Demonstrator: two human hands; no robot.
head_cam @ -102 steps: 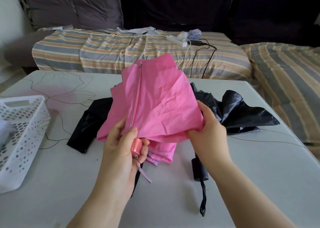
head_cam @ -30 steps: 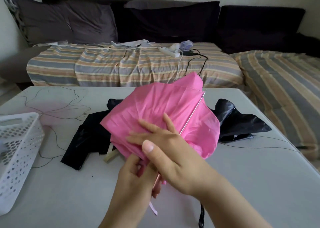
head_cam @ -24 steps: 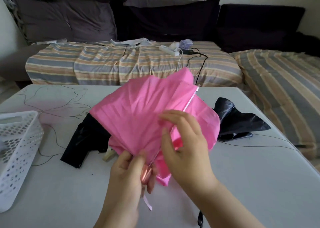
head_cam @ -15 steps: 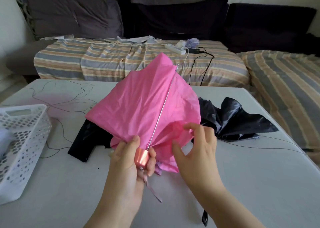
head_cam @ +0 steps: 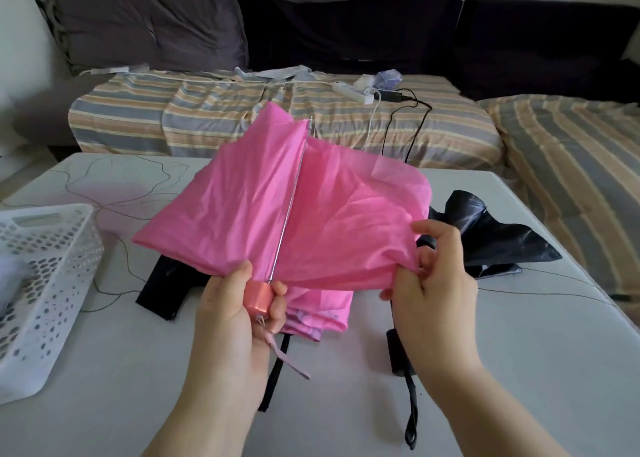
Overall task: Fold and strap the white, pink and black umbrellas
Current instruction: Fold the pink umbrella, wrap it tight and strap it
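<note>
- Behind the table I see a sofa [head_cam: 311, 124] under a striped cloth cover, rumpled, with dark soft cushions along the back.
- Table [head_cam: 519, 370]: flat, matte pale grey top, thin line drawing at its far left.
- Pink umbrella [head_cam: 346, 221]: held above the table's middle; thin, creased, slightly sheer fabric fanned out to either side of a straight metal rib [head_cam: 289, 207]; stubby pink handle [head_cam: 258, 295] at the near end, a narrow pink strap hanging from it.
- Black umbrella [head_cam: 491, 231]: glossy, crumpled fabric lying on the table beneath and behind the pink one, its black handle [head_cam: 396, 352] pointing towards me.
- White basket [head_cam: 45, 283]: rigid plastic, perforated walls, at the left edge.
- My left hand [head_cam: 235, 314]: palm up, fingers curled round the pink handle, thumb against the fabric.
- My right hand [head_cam: 436, 283]: raised, pinching the canopy's right lower edge between thumb and fingers.
</note>
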